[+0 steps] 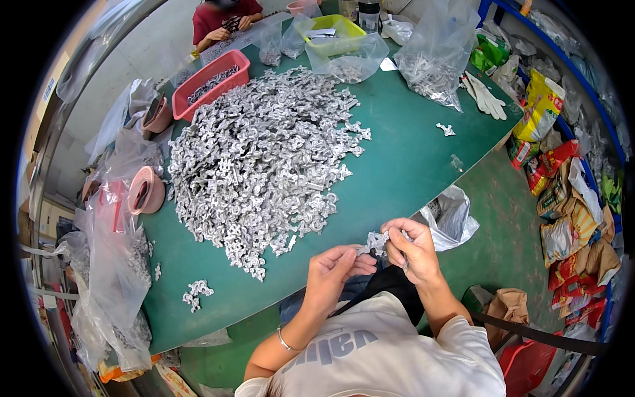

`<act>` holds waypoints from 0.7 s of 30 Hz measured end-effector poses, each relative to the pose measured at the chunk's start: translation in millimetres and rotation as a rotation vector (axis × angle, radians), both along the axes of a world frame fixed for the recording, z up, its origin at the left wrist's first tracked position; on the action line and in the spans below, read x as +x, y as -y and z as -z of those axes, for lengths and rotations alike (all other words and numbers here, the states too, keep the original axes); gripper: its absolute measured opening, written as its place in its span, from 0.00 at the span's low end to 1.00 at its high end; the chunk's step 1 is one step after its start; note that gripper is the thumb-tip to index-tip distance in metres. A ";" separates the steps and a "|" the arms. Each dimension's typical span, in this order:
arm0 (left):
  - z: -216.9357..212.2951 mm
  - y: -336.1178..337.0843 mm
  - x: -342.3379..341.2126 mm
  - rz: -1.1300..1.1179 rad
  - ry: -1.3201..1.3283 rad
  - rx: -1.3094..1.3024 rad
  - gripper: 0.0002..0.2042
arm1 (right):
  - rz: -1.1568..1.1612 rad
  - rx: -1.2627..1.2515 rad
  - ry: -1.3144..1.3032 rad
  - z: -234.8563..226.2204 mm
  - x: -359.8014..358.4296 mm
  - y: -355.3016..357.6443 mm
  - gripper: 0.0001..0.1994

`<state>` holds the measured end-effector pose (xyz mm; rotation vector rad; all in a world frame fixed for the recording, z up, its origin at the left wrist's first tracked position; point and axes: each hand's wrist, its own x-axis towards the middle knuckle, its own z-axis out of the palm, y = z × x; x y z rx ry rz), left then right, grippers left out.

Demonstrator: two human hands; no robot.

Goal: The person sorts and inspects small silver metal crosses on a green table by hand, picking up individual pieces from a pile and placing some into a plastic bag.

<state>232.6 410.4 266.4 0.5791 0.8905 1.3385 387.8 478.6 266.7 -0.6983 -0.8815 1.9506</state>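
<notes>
Just off the near edge of the green table, both my hands are raised around a small silvery metal part [375, 243]. My left hand [335, 272] pinches its left end between thumb and fingers. On the other side, my right hand [411, 248] is closed on the part's right end, with a bit of metal showing below its fingers. The part's exact shape is half covered by my fingers. A large heap of similar grey metal castings [264, 159] spreads over the table to the far left of my hands.
The green table [390, 159] carries a red basin [210, 81], a clear bag of parts [436, 59], white gloves [484, 96] and a few loose castings [197, 294]. A silvery sack [453, 221] stands beside the table. Blue shelving with packages lines the right. A person sits across.
</notes>
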 end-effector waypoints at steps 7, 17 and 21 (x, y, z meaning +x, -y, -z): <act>-3.4 -2.0 2.1 -0.003 -0.028 -0.017 0.13 | 0.040 0.037 0.050 3.0 1.1 -1.4 0.07; 6.7 0.1 -5.3 0.005 -0.136 -0.029 0.18 | 0.804 0.196 0.211 29.1 88.2 -136.3 0.09; 4.3 0.3 -4.6 0.004 -0.156 -0.055 0.17 | 0.928 0.182 0.396 47.1 141.3 -210.1 0.12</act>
